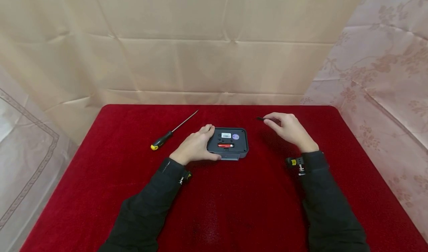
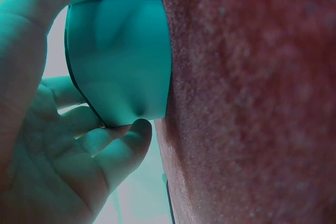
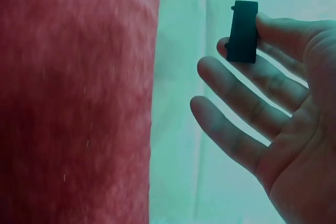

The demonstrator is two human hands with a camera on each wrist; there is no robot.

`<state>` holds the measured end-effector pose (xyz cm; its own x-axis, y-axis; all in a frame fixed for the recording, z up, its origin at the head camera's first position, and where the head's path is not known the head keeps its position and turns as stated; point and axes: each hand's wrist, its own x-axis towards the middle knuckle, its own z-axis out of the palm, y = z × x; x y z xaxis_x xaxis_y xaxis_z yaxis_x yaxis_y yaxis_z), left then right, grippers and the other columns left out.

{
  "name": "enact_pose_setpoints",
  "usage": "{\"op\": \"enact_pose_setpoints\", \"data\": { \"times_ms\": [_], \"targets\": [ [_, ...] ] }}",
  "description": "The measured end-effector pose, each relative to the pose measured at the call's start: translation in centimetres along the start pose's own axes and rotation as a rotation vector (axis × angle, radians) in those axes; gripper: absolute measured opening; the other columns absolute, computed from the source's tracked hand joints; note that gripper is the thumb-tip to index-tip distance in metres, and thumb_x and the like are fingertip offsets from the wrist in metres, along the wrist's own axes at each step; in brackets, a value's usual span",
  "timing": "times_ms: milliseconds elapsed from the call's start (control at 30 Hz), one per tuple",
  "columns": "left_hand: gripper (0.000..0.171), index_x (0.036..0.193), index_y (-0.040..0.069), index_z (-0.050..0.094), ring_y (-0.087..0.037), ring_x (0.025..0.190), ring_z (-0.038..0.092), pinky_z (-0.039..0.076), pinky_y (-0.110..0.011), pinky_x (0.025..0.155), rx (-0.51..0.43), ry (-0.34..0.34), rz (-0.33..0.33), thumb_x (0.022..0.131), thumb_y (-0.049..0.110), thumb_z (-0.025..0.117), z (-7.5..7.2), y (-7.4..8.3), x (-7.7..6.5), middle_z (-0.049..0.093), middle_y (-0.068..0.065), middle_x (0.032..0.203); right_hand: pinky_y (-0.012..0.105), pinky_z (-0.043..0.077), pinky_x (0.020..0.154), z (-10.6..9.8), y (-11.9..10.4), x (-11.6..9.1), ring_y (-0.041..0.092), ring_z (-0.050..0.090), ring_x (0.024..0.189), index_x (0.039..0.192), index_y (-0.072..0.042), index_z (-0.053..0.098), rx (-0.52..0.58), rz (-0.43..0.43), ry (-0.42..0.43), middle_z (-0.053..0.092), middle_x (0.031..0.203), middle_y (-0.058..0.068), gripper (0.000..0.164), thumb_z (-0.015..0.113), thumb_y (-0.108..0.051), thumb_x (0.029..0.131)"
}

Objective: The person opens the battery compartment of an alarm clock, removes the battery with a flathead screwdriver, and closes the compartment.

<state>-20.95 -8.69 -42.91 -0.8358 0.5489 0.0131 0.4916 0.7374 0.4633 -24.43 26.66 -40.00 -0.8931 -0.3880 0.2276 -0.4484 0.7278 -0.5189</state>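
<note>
A dark rounded-rectangular device (image 1: 240,145) lies back side up on the red cloth, with a white barcode label and a round purple sticker. A red battery (image 1: 226,145) sits in its uncovered slot. My left hand (image 1: 197,144) grips the device by its left end, thumb along the near edge and fingers at the far edge. In the left wrist view the device's smooth side (image 2: 121,56) shows between thumb and fingers. Off to the right, my right hand (image 1: 290,128) pinches a small black battery cover (image 3: 244,32) with two little tabs, raised above the cloth.
A screwdriver (image 1: 162,140) with a black and yellow handle lies left of the device, its shaft pointing to the far side. Red cloth (image 1: 214,207) covers the table. Beige curtain (image 1: 200,66) hangs behind the far edge, patterned fabric on both sides.
</note>
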Motion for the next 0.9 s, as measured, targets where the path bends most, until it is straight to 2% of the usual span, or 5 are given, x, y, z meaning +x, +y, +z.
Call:
{"op": "enact_pose_setpoints", "data": {
  "times_ms": [233,433,700,900],
  "targets": [
    [0.104,0.156,0.000,0.036,-0.031,0.137,0.045,0.040,-0.045,0.111,0.000,0.001,-0.001,0.077,0.049,0.084,0.0,0.0,0.0,0.037,-0.019,0.158,0.047,0.049,0.075,-0.6,2.1,-0.4,0.028,0.061,0.085,0.117,-0.004,0.073,-0.073,0.092,0.044,0.073,0.106,0.014,0.022,0.070,-0.012,0.097],
    [0.104,0.156,0.001,0.035,-0.031,0.135,0.046,0.040,-0.045,0.111,-0.003,-0.001,-0.002,0.077,0.049,0.084,0.0,-0.1,0.0,0.037,-0.019,0.158,0.048,0.046,0.075,-0.8,3.2,-0.7,0.031,0.061,0.084,0.114,-0.002,0.073,-0.125,0.108,0.058,0.073,0.105,0.018,0.019,0.067,-0.011,0.098],
    [0.105,0.156,0.001,0.036,-0.030,0.132,0.048,0.042,-0.044,0.109,0.000,0.004,-0.001,0.077,0.049,0.084,0.1,0.0,-0.1,0.038,-0.018,0.157,0.056,0.048,0.088,-0.4,4.0,-0.9,0.038,0.063,0.100,0.117,0.000,0.072,-0.110,0.143,0.000,0.070,0.113,0.023,0.022,0.067,-0.011,0.098],
    [0.105,0.156,0.001,0.036,-0.030,0.132,0.048,0.042,-0.044,0.109,0.000,0.005,0.001,0.076,0.049,0.084,0.1,0.1,0.0,0.038,-0.018,0.157,0.055,0.049,0.086,-0.2,4.4,-1.0,0.038,0.064,0.099,0.115,0.001,0.072,-0.126,0.171,0.001,0.070,0.111,0.023,0.020,0.068,-0.004,0.096]
  ]
}}
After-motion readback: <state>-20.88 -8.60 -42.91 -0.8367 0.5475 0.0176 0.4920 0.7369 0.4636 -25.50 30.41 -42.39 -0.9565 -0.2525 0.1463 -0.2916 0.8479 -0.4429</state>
